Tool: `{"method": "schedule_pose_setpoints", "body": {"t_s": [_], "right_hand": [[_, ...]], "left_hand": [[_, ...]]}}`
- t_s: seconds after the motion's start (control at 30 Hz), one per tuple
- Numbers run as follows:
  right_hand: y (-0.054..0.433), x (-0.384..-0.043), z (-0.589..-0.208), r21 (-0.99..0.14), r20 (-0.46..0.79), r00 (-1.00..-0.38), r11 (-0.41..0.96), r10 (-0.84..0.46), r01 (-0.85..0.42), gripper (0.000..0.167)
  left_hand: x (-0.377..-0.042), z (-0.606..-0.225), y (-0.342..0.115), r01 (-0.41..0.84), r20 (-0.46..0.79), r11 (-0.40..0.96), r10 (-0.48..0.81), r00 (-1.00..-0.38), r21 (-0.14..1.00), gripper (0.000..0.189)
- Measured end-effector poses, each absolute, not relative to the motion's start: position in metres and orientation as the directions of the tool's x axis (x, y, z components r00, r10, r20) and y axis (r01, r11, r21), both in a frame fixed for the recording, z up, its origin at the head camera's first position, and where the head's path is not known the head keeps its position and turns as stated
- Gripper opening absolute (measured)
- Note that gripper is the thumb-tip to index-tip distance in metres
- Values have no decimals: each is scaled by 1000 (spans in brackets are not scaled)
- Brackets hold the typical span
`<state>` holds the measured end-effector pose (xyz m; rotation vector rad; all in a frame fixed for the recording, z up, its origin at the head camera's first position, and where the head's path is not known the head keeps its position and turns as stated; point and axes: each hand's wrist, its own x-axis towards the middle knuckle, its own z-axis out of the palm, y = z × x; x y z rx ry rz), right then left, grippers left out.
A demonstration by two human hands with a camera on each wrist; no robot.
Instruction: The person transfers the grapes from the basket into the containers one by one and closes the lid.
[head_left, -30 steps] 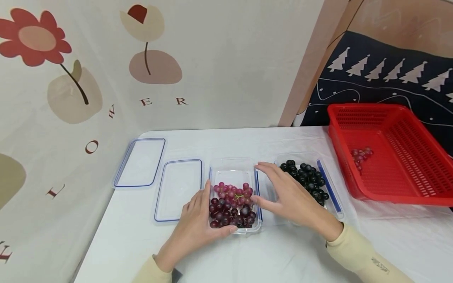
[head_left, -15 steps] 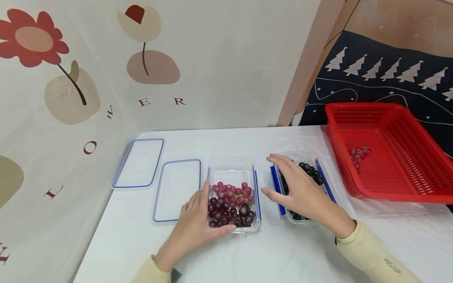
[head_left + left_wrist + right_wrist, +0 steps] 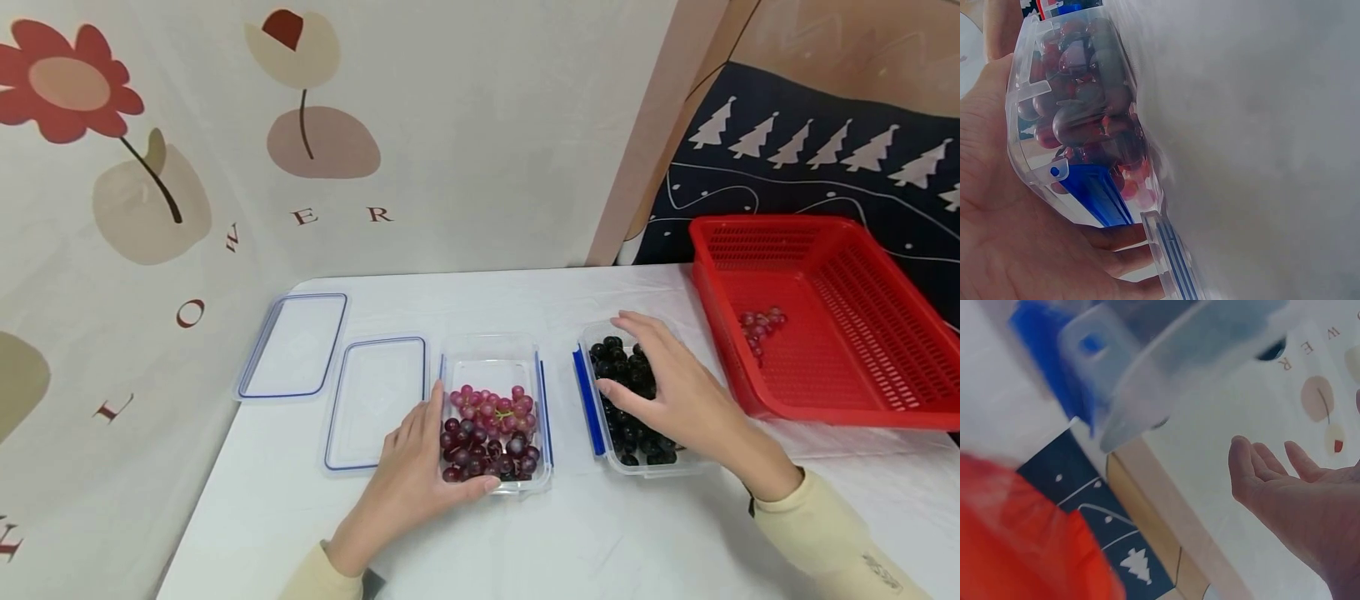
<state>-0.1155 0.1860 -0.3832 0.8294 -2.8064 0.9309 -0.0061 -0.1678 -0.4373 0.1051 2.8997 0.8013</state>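
Clear-plastic mixed box (image 3: 491, 347), head view: stands on the white surface (image 3: 555, 533) before you, lidless, pink grapes (image 3: 487, 407) behind dark-red grapes (image 3: 480, 454) in its near part. Your L hand (image 3: 415, 471) rests at its near L corner, fingers along the side wall, thumb across the near rim; pos. same as approx. 1 s ago. Chg. noted: your R hand (image 3: 678, 396) was beside the mixed box, now sits further R, over the black-grape box (image 3: 652, 469), hiding some of its black grapes (image 3: 615, 362). R grip released, nothing held. Judged effect on work: R side is off the mixed box, L alone steadies it; no grapes seen to shift. Also obs.: far lid (image 3: 300, 346) and near lid (image 3: 377, 404) lie off to L, neither fitted; red basket (image 3: 847, 333) at R w/ one small bunch (image 3: 761, 323) inside.

L wrist view: mixed box wall lies betw. your thumb and fingers, blue flap (image 3: 1100, 194) just beside the fingers. L grip braced lightly, not clenched. Near lid's edge is at the fingertips; contact unconfirmed.

R wrist view: black-grape box corner blurred at top, basket lower L. Your R fingers bend loosely, no load; looks apart from the box, exact gap N/A.
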Motion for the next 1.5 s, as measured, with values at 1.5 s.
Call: {"method": "schedule_pose_setpoints", "body": {"t_s": [1.5], "right_hand": [[287, -156, -386, -651, 292, -944, 691, -155, -315, 67]], "left_hand": [[-4, -438, -167, 14, -121, 851, 91, -988, 524, 150]]}}
